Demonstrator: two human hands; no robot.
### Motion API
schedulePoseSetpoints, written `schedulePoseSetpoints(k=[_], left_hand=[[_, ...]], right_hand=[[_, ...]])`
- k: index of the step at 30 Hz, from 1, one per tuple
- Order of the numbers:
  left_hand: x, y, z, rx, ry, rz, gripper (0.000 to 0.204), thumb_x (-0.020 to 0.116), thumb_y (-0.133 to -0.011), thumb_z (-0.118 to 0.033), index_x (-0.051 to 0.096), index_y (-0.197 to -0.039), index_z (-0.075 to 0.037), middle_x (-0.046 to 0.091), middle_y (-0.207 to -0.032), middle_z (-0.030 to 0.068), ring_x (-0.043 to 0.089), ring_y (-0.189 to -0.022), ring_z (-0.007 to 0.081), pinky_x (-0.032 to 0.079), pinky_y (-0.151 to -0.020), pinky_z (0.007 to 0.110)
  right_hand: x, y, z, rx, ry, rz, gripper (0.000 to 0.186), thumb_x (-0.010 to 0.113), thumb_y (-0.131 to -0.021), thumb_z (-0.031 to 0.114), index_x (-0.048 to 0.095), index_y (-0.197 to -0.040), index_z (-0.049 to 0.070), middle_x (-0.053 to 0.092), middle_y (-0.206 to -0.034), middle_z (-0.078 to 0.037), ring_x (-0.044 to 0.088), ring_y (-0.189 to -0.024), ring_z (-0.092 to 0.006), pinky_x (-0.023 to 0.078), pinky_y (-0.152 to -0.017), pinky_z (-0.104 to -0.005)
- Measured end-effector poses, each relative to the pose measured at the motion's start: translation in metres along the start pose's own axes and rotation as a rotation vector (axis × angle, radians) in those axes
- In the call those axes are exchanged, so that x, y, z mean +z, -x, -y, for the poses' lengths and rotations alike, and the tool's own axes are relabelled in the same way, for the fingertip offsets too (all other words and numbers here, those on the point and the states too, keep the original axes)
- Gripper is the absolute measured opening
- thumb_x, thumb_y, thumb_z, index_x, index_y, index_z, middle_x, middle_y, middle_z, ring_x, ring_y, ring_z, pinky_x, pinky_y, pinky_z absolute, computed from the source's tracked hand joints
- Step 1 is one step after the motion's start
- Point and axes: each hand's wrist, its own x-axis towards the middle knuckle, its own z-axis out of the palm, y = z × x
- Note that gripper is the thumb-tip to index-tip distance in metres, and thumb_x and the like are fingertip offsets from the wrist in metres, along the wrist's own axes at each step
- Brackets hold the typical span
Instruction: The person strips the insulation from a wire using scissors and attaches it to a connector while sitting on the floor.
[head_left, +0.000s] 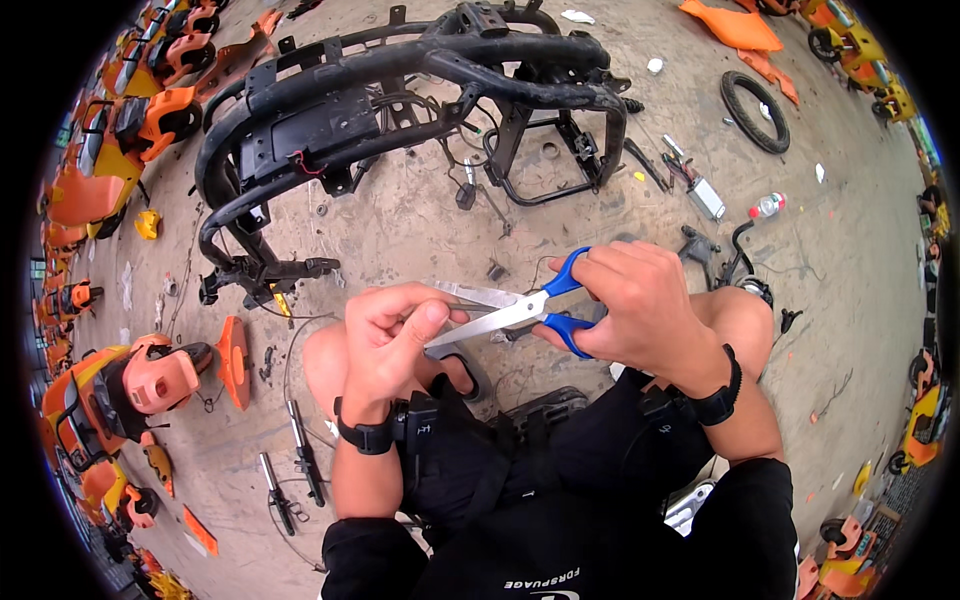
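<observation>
Blue-handled scissors point(535, 303) are in my right hand point(630, 295), its fingers through and around the handles, with the blades spread apart. A thin dark cable point(478, 308) lies between the blades. My left hand point(400, 330) pinches that cable just left of the scissors, its fingertips close to the blade tips. Both hands are held over my bent legs, above the floor.
A black tubular vehicle frame point(400, 60) with wires stands ahead. A tyre point(755, 110), a silver box point(707, 198), a plastic bottle point(767, 205) and tubes point(300, 450) lie on the concrete floor point(830, 280). Orange scooters and body panels point(145, 375) line both sides.
</observation>
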Motion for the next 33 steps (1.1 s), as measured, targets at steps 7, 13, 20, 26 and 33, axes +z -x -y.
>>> schedulePoseSetpoints(k=[7, 13, 20, 26, 33], left_hand=[[-0.0002, -0.0003, 0.0003, -0.024, 0.064, 0.010, 0.021, 0.063, -0.088, -0.015, 0.068, -0.091, 0.005, 0.069, -0.079, 0.0094, 0.056, -0.065, 0.0085, 0.042, -0.059, 0.021], [0.0010, -0.0005, 0.0008, -0.028, 0.072, 0.011, 0.021, 0.064, -0.088, -0.015, 0.067, -0.092, 0.005, 0.069, -0.080, 0.0102, 0.058, -0.069, 0.0093, 0.044, -0.062, 0.022], [0.0014, -0.0003, 0.0018, -0.030, 0.072, 0.010, 0.021, 0.064, -0.088, -0.015, 0.068, -0.091, 0.005, 0.069, -0.080, 0.0102, 0.058, -0.067, 0.0088, 0.044, -0.060, 0.021], [0.0037, -0.0001, 0.0020, -0.003, 0.016, -0.019, 0.022, 0.064, -0.088, -0.016, 0.069, -0.088, 0.006, 0.066, -0.071, 0.0072, 0.052, -0.058, 0.0065, 0.038, -0.053, 0.020], [0.0050, 0.0006, 0.0029, -0.005, 0.067, -0.034, 0.022, 0.065, -0.088, -0.016, 0.069, -0.087, 0.006, 0.061, -0.064, 0.0031, 0.045, -0.055, 0.0051, 0.032, -0.050, 0.021]], right_hand=[[-0.0014, 0.0017, 0.0016, 0.028, 0.010, 0.029, 0.044, 0.084, -0.054, 0.031, 0.065, -0.087, 0.008, 0.059, -0.069, -0.002, 0.057, -0.059, -0.0215, 0.043, -0.052, -0.0320], [-0.0010, 0.0039, -0.0003, 0.028, 0.002, 0.027, 0.043, 0.084, -0.054, 0.030, 0.065, -0.086, 0.008, 0.058, -0.068, -0.002, 0.057, -0.059, -0.0218, 0.043, -0.051, -0.0324], [-0.0018, 0.0035, 0.0023, 0.041, 0.016, 0.007, 0.045, 0.084, -0.053, 0.030, 0.066, -0.088, 0.008, 0.058, -0.068, -0.002, 0.057, -0.059, -0.0210, 0.043, -0.051, -0.0324], [-0.0012, 0.0045, 0.0036, 0.029, 0.100, -0.002, 0.046, 0.084, -0.052, 0.031, 0.067, -0.088, 0.007, 0.058, -0.069, -0.001, 0.057, -0.061, -0.0205, 0.043, -0.052, -0.0319], [-0.0007, 0.0046, 0.0050, 0.021, 0.129, 0.008, 0.048, 0.084, -0.050, 0.032, 0.067, -0.087, 0.005, 0.059, -0.069, -0.002, 0.058, -0.061, -0.0205, 0.044, -0.053, -0.0317]])
